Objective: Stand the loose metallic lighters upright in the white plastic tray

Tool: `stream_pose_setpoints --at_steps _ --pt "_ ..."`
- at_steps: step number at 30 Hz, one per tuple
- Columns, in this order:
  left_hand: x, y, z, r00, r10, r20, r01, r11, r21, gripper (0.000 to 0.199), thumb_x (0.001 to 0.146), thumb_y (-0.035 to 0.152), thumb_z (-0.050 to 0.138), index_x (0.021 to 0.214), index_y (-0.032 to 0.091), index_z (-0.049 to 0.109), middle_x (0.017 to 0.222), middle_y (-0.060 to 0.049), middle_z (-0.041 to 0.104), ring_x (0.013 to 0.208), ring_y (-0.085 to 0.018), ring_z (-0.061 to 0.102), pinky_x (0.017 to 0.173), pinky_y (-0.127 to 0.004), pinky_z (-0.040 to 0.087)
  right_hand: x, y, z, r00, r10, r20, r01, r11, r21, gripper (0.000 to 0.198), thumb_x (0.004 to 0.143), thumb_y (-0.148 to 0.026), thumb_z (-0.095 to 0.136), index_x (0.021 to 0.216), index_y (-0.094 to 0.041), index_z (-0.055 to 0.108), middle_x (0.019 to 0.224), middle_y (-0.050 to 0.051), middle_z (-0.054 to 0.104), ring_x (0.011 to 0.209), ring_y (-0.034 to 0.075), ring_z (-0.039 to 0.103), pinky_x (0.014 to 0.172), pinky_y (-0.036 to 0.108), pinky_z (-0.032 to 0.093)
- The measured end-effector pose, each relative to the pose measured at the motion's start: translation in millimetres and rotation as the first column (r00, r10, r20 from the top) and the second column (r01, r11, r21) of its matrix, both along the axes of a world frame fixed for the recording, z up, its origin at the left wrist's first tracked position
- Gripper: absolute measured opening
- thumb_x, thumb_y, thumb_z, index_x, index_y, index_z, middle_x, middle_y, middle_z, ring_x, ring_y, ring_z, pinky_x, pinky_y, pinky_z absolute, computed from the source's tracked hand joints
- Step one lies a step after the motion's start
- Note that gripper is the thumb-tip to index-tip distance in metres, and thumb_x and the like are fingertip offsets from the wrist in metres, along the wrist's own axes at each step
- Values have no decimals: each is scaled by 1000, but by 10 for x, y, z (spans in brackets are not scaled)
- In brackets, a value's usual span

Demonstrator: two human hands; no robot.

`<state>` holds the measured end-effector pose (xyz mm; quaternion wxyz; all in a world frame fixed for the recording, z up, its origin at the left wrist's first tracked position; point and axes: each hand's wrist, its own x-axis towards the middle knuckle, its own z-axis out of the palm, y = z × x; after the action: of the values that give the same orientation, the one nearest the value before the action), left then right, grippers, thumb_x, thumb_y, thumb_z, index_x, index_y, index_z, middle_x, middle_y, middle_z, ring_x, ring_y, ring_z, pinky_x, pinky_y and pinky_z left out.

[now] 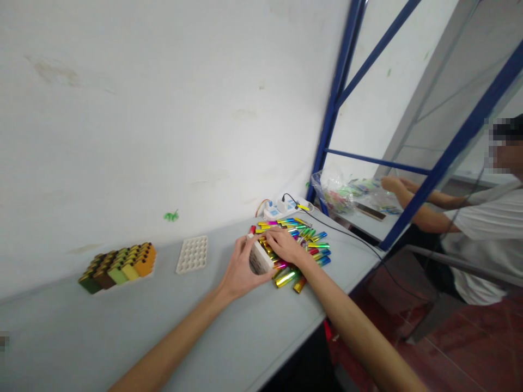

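My left hand (pixel 239 270) is wrapped round a white plastic tray (pixel 261 256), which is tilted up on its edge at the near side of a pile. The pile is made of shiny metallic-coloured tubes (pixel 288 277) in gold, green, blue and red. My right hand (pixel 281 245) lies over the tray's far side and the tubes, its fingers bent down. Whether those fingers grip a tube is hidden. Left of my hands, a second white tray (pixel 192 254) with rows of round holes lies flat on the grey table (pixel 171 321).
Further left stands a block of dark green, brown, light green and orange pieces (pixel 122 267). Behind the pile sits a white power strip (pixel 281 207) with a black cable. Beyond a blue metal frame (pixel 327 130), a co-worker (pixel 482 218) sits by plastic bags (pixel 339 193).
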<state>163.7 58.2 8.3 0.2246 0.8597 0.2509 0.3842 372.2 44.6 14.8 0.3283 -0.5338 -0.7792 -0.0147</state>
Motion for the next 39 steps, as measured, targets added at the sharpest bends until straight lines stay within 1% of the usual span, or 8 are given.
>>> stream_pose_setpoints --at_steps 5,11,19,23,26,31,35,39 --pt "-26 -11 -49 1000 21 -8 -21 1000 -11 87 74 37 88 149 28 45 139 -10 47 134 -32 54 118 -49 45 24 55 -46 1000 12 4 -12 1000 11 41 112 -25 35 94 -17 72 103 10 75 100 22 66 99 39 50" --pt "-20 -7 -49 1000 16 -3 -16 1000 -15 86 74 39 88 148 28 46 136 -9 49 132 -32 54 118 -49 45 26 55 -68 1000 8 14 -8 1000 18 43 113 -29 34 98 -18 72 105 10 75 102 23 65 98 40 51" --pt "-55 20 10 998 53 22 -53 998 -38 79 77 45 85 144 27 49 134 -9 52 132 -31 56 118 -48 45 52 96 -77 1000 -15 8 15 999 29 42 113 -31 36 91 -19 70 97 10 73 98 23 65 96 39 51" --pt "-105 33 39 999 30 -23 -31 998 -46 81 76 44 85 146 26 48 138 -10 50 137 -32 52 120 -49 43 59 80 -50 999 -33 -12 33 999 29 43 113 -32 35 89 -19 69 94 9 73 93 22 64 92 38 52" --pt "-164 61 41 997 23 -70 -25 999 -26 84 76 46 86 148 27 47 140 -10 49 138 -33 51 121 -49 41 23 48 -14 999 -24 -29 25 999 31 38 113 -31 38 99 -18 71 105 10 75 101 23 65 97 39 51" --pt "-205 134 106 990 31 -137 -29 999 14 97 73 51 88 155 30 41 145 -11 48 140 -34 51 121 -51 41 -133 -2 15 998 66 10 -66 998 7 30 108 -26 50 129 -16 68 125 14 73 115 25 66 104 41 50" --pt "-174 182 237 979 -25 -204 24 1000 -8 95 73 57 88 153 28 44 145 -11 51 138 -34 54 121 -51 42 -221 -4 -9 987 139 82 -136 990 -48 33 95 -21 70 127 -14 72 136 18 69 120 30 67 106 44 49" --pt "-250 219 277 967 -6 -255 8 1000 5 94 72 57 88 152 29 48 144 -11 49 136 -34 56 120 -50 44 -214 0 5 988 139 73 -137 990 -42 26 100 -21 62 123 -16 75 138 16 69 122 27 67 108 43 49"
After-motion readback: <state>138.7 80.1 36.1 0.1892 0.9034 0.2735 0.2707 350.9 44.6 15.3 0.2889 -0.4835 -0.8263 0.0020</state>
